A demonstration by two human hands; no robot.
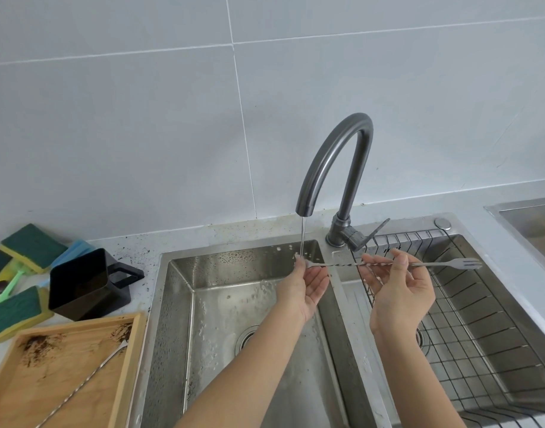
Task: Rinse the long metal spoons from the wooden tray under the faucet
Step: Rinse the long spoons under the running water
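A long twisted metal spoon point(345, 265) with a small fork at its right end lies level across the divider between two sink basins. My left hand point(308, 285) pinches its bowl end under the thin water stream from the grey faucet point(333, 168). My right hand point(401, 288) grips the handle between fingertips near the fork end. A second long spoon point(89, 378) rests slantwise in the stained wooden tray point(127, 366) at the lower left.
The left sink basin point(221, 335) is wet. A wire rack point(468, 335) fills the right basin. A black square cup point(85, 282) and several green-and-yellow sponges point(30, 245) sit on the speckled counter behind the tray. Another metal basin point(530, 223) shows at far right.
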